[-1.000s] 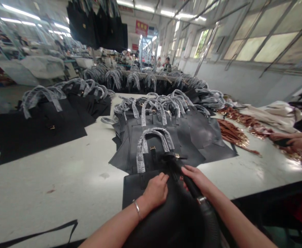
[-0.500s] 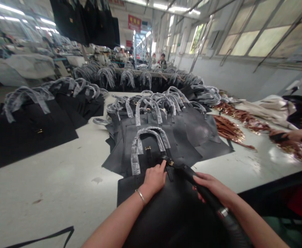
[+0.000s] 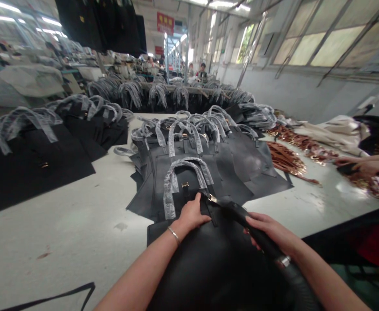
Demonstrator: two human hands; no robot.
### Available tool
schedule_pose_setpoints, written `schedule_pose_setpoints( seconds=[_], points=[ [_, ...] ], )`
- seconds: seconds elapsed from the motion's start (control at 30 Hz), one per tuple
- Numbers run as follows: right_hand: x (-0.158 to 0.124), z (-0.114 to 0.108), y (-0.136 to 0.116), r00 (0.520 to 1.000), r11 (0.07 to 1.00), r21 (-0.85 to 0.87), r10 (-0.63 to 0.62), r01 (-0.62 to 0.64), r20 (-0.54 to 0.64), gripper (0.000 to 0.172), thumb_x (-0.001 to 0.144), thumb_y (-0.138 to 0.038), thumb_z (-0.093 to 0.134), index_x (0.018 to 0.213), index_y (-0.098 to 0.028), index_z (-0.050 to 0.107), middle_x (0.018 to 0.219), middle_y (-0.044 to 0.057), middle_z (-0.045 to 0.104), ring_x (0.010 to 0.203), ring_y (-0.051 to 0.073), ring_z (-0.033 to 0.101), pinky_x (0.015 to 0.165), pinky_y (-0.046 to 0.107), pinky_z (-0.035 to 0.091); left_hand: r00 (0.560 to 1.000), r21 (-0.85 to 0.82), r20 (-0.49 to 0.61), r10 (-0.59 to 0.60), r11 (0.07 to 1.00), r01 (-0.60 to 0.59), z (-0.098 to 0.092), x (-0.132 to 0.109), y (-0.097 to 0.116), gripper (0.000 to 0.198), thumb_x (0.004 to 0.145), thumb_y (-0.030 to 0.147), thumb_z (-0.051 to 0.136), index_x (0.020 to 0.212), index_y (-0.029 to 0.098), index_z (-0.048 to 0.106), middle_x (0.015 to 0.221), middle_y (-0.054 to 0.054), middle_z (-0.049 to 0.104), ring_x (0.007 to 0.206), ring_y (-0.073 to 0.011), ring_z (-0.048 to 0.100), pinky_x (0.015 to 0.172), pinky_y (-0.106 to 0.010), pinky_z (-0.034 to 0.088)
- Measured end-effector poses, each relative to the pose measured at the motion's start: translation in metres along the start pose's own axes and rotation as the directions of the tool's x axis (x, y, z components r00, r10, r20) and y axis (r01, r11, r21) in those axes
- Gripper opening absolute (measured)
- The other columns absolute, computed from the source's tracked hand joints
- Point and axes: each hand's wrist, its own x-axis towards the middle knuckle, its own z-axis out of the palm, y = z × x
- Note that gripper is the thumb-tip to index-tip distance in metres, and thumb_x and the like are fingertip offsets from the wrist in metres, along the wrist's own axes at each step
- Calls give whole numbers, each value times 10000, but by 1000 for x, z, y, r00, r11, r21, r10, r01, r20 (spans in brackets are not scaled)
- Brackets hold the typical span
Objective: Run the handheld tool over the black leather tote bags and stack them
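Observation:
A black handbag (image 3: 209, 268) with a gold clasp lies in front of me; its looped handles (image 3: 169, 196) are wrapped in clear plastic. My left hand (image 3: 192, 215), a bracelet at its wrist, rests on the bag's upper edge. Its index finger stretches towards the base of the right-hand handle, thumb spread apart. In my right hand (image 3: 272, 229) is a black stick-shaped tool (image 3: 262, 242) with a hose at its rear. The tool's metal tip (image 3: 213, 198) is beside my left fingertip, near the handle base; whether it touches the leather I cannot tell.
Several more black bags (image 3: 241, 160) overlap just beyond, and others (image 3: 24, 151) lie at the left. Brown straps (image 3: 286, 159) with gold fittings are bundled at the right, where a co-worker's hand (image 3: 375, 166) reaches in. A black strap (image 3: 47, 298) lies at the lower left.
My left thumb has spread away from the index finger, which has moved slightly up and left. The tool's tip has shifted a little up and left. The view has turned slightly.

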Motion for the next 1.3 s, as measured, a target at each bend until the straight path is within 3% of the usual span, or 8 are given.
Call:
schedule_pose_setpoints(
  seconds=[0.13,0.27,0.37,0.6,0.77,0.9,1.07,1.3],
  points=[
    [12,4,0,978,987,58,-138,149,-159,270,774,-379,687,904,-169,579,660,10,650,444,125,588,388,220,476,997,24,76,28,999,-30,-4,1,-1,876,623,425,797,1340,150,377,521,36,587,651,-257,664,647,-281,430],
    [7,-15,-15,903,948,92,-258,306,-342,252,788,-392,675,907,-204,557,711,-11,645,490,105,595,451,209,512,999,228,-4,43,973,-40,-3,-10,10,744,656,456,785,1280,218,459,864,-53,658,900,-263,640,775,-304,437],
    [-17,-37,-18,874,941,90,-264,327,-409,252,774,-391,691,884,-191,583,716,9,654,508,121,609,458,221,524,989,384,-57,135,918,-103,1,-19,21,576,651,499,783,1099,205,570,1096,-100,567,1049,-284,548,868,-350,421],
    [-82,-67,24,811,958,123,-148,261,-566,267,745,-380,725,911,-201,617,715,16,664,499,129,606,429,218,515,986,491,14,167,858,-153,2,-10,28,413,687,492,764,877,155,619,965,-101,600,949,-280,572,812,-352,421],
    [-122,-59,71,859,973,213,32,90,-511,589,717,-392,755,1230,-201,536,748,38,698,503,139,605,420,220,503,991,442,-12,133,890,-114,-9,4,20,301,746,411,731,886,174,610,929,-69,657,885,-244,622,697,-291,422],
    [-137,-44,95,868,972,235,88,33,-489,770,727,-423,742,1379,-182,408,773,40,697,532,146,611,442,232,510,990,486,-82,113,872,-59,-30,13,19,254,771,405,700,873,190,613,888,-61,683,858,-243,638,674,-284,413],
    [-134,-34,107,919,978,206,70,13,-387,758,777,-430,692,1414,-179,368,795,28,680,521,127,602,442,227,491,988,517,-134,74,856,6,-47,18,17,220,786,388,675,880,197,619,900,-61,695,874,-248,645,662,-277,410],
    [-111,-26,110,976,983,183,63,-24,-208,643,814,-428,651,1375,-205,430,742,1,654,481,112,605,422,212,481,984,493,-154,87,870,1,-41,20,5,198,779,373,683,856,202,618,912,-62,698,872,-243,646,673,-273,419]
  ],
)
